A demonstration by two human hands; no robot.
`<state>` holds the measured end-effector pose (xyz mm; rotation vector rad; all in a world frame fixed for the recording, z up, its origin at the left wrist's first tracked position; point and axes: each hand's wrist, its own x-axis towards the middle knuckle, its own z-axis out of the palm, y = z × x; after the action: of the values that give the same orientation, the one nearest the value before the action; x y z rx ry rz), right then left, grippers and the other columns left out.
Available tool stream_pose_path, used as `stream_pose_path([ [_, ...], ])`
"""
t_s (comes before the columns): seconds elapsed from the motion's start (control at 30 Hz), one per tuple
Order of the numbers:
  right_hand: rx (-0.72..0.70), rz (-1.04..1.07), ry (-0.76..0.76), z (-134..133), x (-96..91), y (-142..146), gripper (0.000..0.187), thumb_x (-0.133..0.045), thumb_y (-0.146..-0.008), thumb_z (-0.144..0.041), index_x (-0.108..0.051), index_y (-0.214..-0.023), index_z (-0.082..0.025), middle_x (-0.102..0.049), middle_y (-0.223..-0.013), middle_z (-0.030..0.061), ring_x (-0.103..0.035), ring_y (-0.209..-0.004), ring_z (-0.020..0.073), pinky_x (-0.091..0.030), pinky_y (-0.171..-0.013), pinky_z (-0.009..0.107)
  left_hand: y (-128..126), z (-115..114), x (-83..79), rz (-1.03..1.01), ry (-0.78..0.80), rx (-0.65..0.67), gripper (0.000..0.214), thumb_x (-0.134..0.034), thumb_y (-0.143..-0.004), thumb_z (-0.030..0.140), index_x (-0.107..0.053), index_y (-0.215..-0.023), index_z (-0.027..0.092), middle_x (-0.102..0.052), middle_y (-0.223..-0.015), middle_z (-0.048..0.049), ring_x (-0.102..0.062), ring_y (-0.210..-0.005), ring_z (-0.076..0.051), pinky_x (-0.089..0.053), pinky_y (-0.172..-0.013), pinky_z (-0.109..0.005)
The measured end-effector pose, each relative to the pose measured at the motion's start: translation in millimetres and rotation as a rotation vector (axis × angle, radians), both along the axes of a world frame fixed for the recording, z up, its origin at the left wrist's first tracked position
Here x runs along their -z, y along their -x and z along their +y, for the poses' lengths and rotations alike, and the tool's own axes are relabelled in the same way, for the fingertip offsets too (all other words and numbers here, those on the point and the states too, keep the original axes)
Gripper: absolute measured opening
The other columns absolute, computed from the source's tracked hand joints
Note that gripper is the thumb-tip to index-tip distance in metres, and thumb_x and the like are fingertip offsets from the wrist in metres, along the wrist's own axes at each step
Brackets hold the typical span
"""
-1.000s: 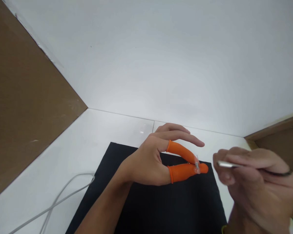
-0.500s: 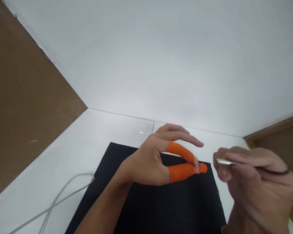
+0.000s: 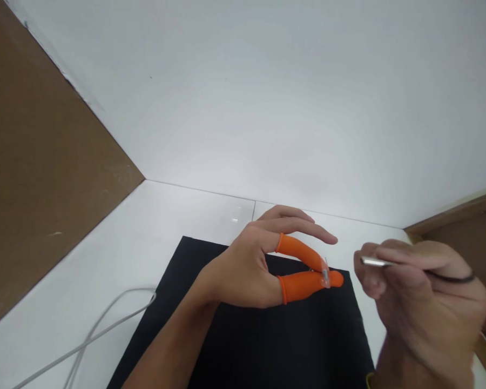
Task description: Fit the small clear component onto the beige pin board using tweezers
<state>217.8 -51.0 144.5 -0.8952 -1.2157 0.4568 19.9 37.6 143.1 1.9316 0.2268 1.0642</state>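
My left hand [image 3: 255,270] pinches a small clear piece [image 3: 325,278] between thumb and forefinger. Both of those digits wear orange finger cots [image 3: 303,286], and the other fingers stretch out loosely. The piece looks transparent, with something thin and metallic inside and a fine wire at its top; its exact kind is unclear. To the right, my right hand [image 3: 425,292] is closed around a slim tool [image 3: 375,262] with a silver end and a dark, thin rear part. The tool's end points left, apart from the clear piece. My palm and fingers hide much of the tool.
Beneath my left hand lies a black mat [image 3: 283,346] on a white table [image 3: 186,208]. A grey cable [image 3: 91,337] loops at the mat's left edge. White panel [image 3: 267,108] rises behind, with brown boards [image 3: 52,162] at the left and right.
My right hand has shifted slightly left and up with the slim tool, which turned a little. My left hand and the clear piece have stayed nearly still.
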Motion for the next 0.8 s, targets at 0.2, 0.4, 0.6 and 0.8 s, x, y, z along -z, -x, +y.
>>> stream_pose_path([
  [0.2,-0.088,-0.025,0.046,-7,-1.3,-2,0.006,-0.082,-0.093,-0.026,-0.084,-0.098,-0.024,-0.069,-0.063,-0.0027,-0.057,-0.051,0.0109,-0.049,-0.045,0.029,1,2,-2.0,0.004,0.020,-0.003,0.011,-0.084,-0.084,0.008,-0.079,-0.082,0.018,-0.082,-0.121,-0.0091,-0.065,-0.126,-0.023,-0.055,-0.112,-0.035],
  [0.4,-0.117,-0.033,0.047,-3,-1.6,-8,0.009,-0.085,-0.090,-0.030,-0.085,-0.095,-0.023,-0.069,-0.063,-0.0025,-0.060,-0.050,0.0119,-0.050,-0.044,0.030,-5,6,-2.0,-0.004,0.018,0.005,0.009,-0.084,-0.085,0.007,-0.080,-0.083,0.016,-0.082,-0.122,-0.0103,-0.064,-0.127,-0.021,-0.053,-0.114,-0.032],
  [0.6,0.009,0.030,-0.030,4,-1.9,-9,0.004,-0.085,-0.090,-0.027,-0.084,-0.093,-0.025,-0.066,-0.065,-0.0048,-0.056,-0.049,0.0095,-0.046,-0.043,0.030,-6,4,-0.7,-0.006,0.031,0.009,0.010,-0.084,-0.084,0.007,-0.080,-0.083,0.016,-0.082,-0.121,-0.0094,-0.065,-0.126,-0.021,-0.054,-0.113,-0.031],
  [0.8,-0.207,-0.182,0.083,-14,-6.0,-5,0.014,-0.081,-0.093,-0.024,-0.084,-0.107,-0.024,-0.073,-0.071,-0.0006,-0.066,-0.059,0.0144,-0.052,-0.046,0.030,-7,7,-2.5,-0.004,0.023,0.006,0.010,-0.083,-0.085,0.008,-0.080,-0.083,0.016,-0.082,-0.122,-0.0095,-0.064,-0.126,-0.021,-0.054,-0.113,-0.033],
])
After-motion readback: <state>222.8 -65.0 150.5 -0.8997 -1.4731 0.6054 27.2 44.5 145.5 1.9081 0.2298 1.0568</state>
